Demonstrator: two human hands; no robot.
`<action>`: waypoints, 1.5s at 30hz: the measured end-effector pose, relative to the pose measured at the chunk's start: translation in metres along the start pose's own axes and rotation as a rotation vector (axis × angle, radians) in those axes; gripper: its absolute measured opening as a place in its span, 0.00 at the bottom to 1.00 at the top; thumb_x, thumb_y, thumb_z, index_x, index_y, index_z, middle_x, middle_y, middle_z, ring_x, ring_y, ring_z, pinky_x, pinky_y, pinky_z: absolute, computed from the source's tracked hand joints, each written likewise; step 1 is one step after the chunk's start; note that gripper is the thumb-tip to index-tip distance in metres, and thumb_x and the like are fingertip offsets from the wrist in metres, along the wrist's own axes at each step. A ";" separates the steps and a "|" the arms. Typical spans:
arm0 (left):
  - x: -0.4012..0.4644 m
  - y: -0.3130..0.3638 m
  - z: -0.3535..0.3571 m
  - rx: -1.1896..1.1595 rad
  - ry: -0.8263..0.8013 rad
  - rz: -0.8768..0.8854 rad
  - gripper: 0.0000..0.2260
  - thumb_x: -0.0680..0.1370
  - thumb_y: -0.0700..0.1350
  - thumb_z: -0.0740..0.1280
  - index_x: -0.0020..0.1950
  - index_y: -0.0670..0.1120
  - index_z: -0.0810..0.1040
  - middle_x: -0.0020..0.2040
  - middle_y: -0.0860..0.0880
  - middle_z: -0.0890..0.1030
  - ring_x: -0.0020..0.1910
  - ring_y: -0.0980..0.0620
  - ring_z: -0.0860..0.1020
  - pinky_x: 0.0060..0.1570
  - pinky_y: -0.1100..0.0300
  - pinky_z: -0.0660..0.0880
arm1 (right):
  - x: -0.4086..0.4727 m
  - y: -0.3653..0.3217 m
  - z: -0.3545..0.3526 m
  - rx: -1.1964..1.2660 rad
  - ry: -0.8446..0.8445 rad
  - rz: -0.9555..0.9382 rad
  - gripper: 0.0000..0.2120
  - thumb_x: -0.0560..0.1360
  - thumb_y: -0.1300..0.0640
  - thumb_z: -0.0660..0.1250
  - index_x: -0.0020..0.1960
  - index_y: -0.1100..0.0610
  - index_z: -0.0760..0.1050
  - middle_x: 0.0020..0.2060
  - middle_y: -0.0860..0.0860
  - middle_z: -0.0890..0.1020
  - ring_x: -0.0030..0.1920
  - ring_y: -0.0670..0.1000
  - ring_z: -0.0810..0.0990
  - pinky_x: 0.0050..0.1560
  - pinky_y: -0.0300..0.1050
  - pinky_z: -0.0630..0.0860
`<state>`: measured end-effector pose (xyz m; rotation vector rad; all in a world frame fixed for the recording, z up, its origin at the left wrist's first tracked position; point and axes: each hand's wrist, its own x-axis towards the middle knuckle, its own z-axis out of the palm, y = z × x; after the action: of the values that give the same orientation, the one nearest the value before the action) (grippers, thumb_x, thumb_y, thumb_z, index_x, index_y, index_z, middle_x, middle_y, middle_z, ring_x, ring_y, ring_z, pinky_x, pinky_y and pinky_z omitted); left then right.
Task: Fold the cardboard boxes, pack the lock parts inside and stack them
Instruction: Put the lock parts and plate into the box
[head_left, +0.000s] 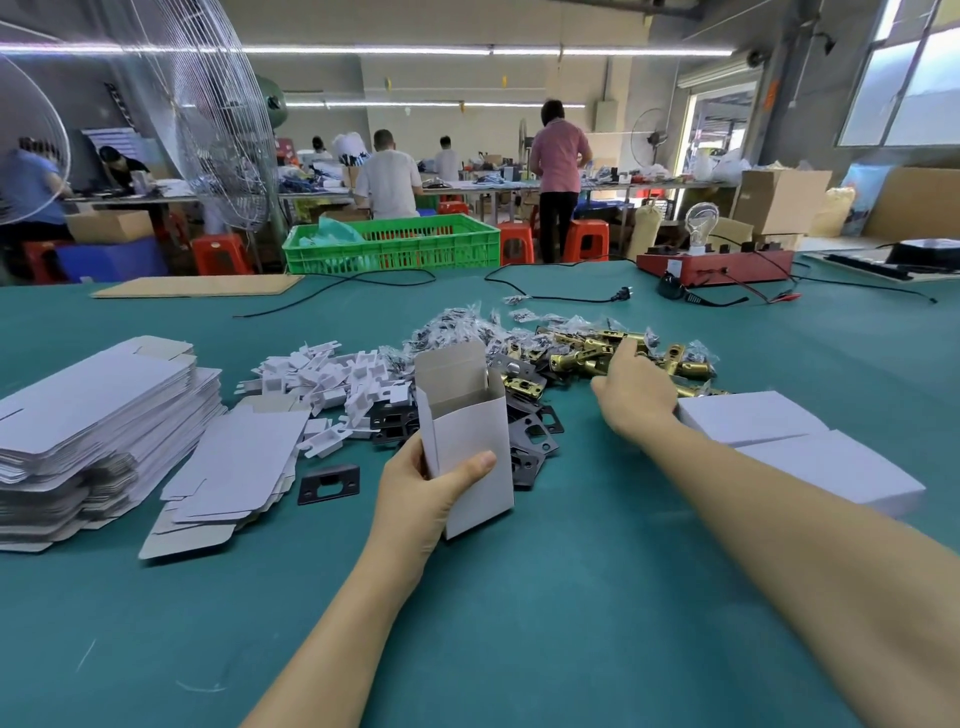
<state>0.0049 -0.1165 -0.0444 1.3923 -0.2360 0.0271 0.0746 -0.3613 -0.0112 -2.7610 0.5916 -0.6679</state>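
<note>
A folded white cardboard box (467, 436) is held upright at the centre of the view by the left hand (421, 499), whose thumb is pressed across the front panel while the fingers are curled round the back, so the box is gripped low down. Its top flap is open and raised, and the grey inside is seen. The right hand (631, 392) is stretched toward 1 o'clock, resting on the heap of brass latch bolts (587, 353); its fingers are seen from behind and whether anything is pinched cannot be told. Behind the box, toward 12 o'clock, small clear bags of screws (462, 325) are piled, and black strike plates (535, 436) are scattered just beside the box at 3 o'clock. One black strike plate (328, 483) lies apart at 9 o'clock. White cardboard inserts (332, 384) are heaped at 10 o'clock. A tall stack of flat box blanks (98, 415) is placed at 9 o'clock near the left edge, with a lower fanned pile of blanks (234, 467) beside it. Two closed white boxes (800, 447) lie side by side at 3 o'clock under the right forearm. All of this is carried on a teal counter (519, 597). At the far edge a green plastic crate (395, 244) and a red test box (717, 265) with a bulb are seen.
</note>
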 end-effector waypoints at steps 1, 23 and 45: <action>0.000 0.001 0.000 -0.003 -0.002 -0.001 0.15 0.67 0.43 0.78 0.51 0.53 0.81 0.46 0.56 0.86 0.43 0.57 0.84 0.37 0.67 0.78 | 0.002 0.000 -0.005 0.020 0.038 -0.002 0.13 0.78 0.56 0.61 0.57 0.64 0.64 0.40 0.57 0.76 0.39 0.58 0.75 0.30 0.45 0.63; -0.005 0.007 0.004 0.132 -0.073 0.063 0.16 0.63 0.48 0.78 0.46 0.66 0.82 0.46 0.58 0.85 0.45 0.58 0.83 0.41 0.66 0.79 | -0.043 -0.024 -0.033 0.334 0.048 -0.114 0.10 0.80 0.56 0.59 0.44 0.59 0.62 0.29 0.51 0.70 0.29 0.52 0.66 0.28 0.46 0.59; -0.010 0.009 0.005 0.194 -0.082 0.022 0.15 0.63 0.48 0.77 0.48 0.59 0.82 0.47 0.57 0.85 0.46 0.57 0.83 0.40 0.67 0.77 | -0.082 -0.076 -0.133 0.615 -0.066 -0.507 0.08 0.79 0.55 0.60 0.49 0.60 0.67 0.35 0.53 0.76 0.34 0.52 0.71 0.35 0.47 0.68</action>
<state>-0.0071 -0.1184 -0.0369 1.5854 -0.3239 0.0119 -0.0307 -0.2756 0.0971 -2.3177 -0.3086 -0.7029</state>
